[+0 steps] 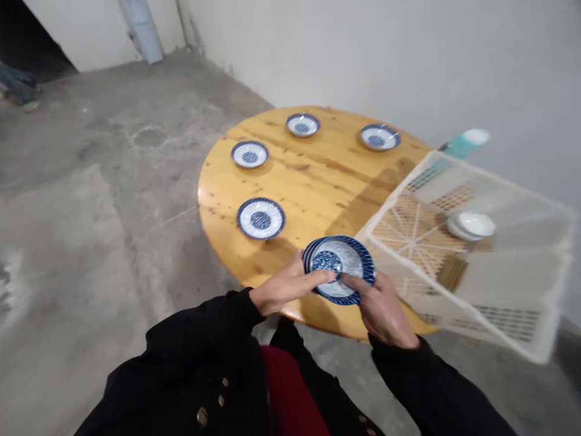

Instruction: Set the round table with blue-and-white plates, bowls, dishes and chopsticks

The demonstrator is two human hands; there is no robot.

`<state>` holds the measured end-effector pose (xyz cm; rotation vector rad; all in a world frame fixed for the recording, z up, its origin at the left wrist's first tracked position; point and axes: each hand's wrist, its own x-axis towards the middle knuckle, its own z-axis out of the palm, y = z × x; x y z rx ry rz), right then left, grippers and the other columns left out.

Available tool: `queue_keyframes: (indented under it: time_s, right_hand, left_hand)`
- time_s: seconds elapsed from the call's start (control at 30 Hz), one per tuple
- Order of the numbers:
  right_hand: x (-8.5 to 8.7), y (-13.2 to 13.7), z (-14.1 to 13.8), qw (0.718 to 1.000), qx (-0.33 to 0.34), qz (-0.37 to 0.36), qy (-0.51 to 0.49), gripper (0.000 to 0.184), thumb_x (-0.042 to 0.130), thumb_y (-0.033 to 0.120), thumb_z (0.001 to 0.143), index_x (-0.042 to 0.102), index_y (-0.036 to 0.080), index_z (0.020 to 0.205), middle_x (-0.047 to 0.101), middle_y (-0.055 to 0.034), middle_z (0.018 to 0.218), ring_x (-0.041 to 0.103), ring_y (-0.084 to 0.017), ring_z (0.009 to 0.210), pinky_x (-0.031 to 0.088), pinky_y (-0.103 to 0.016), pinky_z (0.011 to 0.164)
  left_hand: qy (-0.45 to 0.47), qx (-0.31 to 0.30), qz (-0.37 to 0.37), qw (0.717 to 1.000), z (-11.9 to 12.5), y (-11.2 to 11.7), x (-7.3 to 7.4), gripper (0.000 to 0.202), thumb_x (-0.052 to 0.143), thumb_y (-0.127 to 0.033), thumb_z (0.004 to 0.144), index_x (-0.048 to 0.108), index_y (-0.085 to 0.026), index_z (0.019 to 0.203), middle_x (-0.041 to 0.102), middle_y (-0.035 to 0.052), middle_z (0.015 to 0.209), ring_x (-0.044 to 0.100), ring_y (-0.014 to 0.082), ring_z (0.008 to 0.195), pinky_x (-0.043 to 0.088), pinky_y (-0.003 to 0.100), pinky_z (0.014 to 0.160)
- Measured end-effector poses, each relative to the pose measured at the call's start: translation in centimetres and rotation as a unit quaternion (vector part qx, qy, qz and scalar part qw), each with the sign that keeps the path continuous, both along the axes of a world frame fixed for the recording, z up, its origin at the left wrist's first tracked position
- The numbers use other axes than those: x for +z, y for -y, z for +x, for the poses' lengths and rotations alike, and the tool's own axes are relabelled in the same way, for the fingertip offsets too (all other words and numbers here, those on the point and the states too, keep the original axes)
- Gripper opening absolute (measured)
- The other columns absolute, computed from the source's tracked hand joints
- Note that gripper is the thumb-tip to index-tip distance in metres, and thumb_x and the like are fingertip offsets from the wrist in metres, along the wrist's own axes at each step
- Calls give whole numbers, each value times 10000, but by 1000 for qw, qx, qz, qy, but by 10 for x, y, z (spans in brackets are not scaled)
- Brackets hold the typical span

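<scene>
Both my hands hold a small stack of blue-and-white plates (351, 257) above the near edge of the round wooden table. My left hand (290, 284) grips the stack from the left, its thumb lying across the top plate. From the right, my right hand (384, 303) closes on the rim, with its thumb on the top plate too. Fingers under the stack are hidden. Single plates of the same pattern lie apart along the table: a near one (261, 218), a left one (250, 155), a far one (302, 125) and a far right one (380, 138).
A white plastic basket (463, 309) stands on the right of the wooden table (308, 181), holding white bowls (472, 225) and a brown bundle (452, 272). Behind it is a teal-and-white cylinder (467, 144). A wall runs behind the table. At the far left, part of a person's leg (18, 85) shows.
</scene>
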<state>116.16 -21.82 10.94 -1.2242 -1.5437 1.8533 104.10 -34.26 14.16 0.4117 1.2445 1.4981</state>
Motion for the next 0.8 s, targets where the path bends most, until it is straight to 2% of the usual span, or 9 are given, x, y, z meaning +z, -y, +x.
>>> queue_keyframes:
  time_s: [0.1, 0.17, 0.23, 0.33, 0.47, 0.57, 0.7, 0.8]
  right_hand:
    - [-39, 93, -18, 996, 73, -41, 19, 337, 691, 262, 613, 705, 172, 937, 745, -57, 921, 693, -262, 906, 555, -411, 870]
    - [-62, 145, -31, 990, 110, -76, 35, 378, 673, 260, 607, 697, 163, 971, 749, -64, 951, 687, -279, 939, 543, -435, 894]
    - [-80, 184, -44, 984, 145, -93, 42, 415, 651, 261, 603, 684, 158, 1003, 748, -70, 984, 676, -295, 988, 531, -453, 918]
    - [-92, 220, -66, 979, 186, -76, 38, 427, 615, 265, 616, 672, 164, 1027, 742, -74, 1022, 658, -299, 1041, 513, -458, 949]
    - [-92, 234, -104, 976, 213, -41, 21, 405, 570, 248, 621, 671, 186, 1009, 736, -58, 1021, 662, -283, 1004, 516, -447, 946]
    - [-94, 232, -142, 978, 206, -22, -4, 385, 539, 217, 614, 663, 194, 978, 731, -48, 999, 664, -270, 972, 519, -430, 936]
    - [-103, 219, -202, 986, 165, 15, -18, 344, 507, 196, 649, 649, 199, 962, 722, -40, 933, 658, -245, 859, 535, -404, 858]
    - [-107, 205, -249, 992, 118, 23, -36, 369, 501, 180, 669, 655, 200, 1003, 720, -49, 972, 656, -254, 920, 519, -406, 892]
  left_hand:
    - [42, 49, -94, 993, -5, 100, -33, 580, 731, -392, 781, 530, -238, 1303, 619, 126, 1285, 604, 314, 1157, 546, 426, 876]
    - [60, 94, -154, 982, -9, 155, -50, 601, 733, -393, 775, 517, -236, 1314, 608, 130, 1307, 598, 320, 1174, 540, 433, 890]
    - [78, 138, -192, 968, -14, 196, -61, 573, 724, -372, 777, 530, -220, 1294, 611, 135, 1303, 603, 319, 1172, 534, 442, 908]
    - [113, 186, -196, 956, -25, 234, -71, 528, 705, -325, 780, 546, -198, 1268, 631, 135, 1284, 616, 306, 1160, 533, 432, 928]
    - [114, 198, -179, 957, -53, 255, -81, 524, 727, -376, 770, 584, -199, 1242, 649, 118, 1291, 616, 300, 1179, 530, 404, 952]
    - [92, 191, -186, 959, -92, 254, -89, 583, 738, -449, 757, 581, -215, 1267, 656, 106, 1291, 619, 304, 1183, 535, 403, 942]
    - [53, 157, -210, 964, -164, 232, -92, 628, 756, -449, 729, 572, -219, 1283, 663, 108, 1278, 618, 311, 1190, 545, 388, 916]
    - [13, 121, -227, 966, -222, 207, -88, 656, 757, -458, 718, 563, -213, 1294, 657, 119, 1288, 615, 313, 1196, 547, 372, 903]
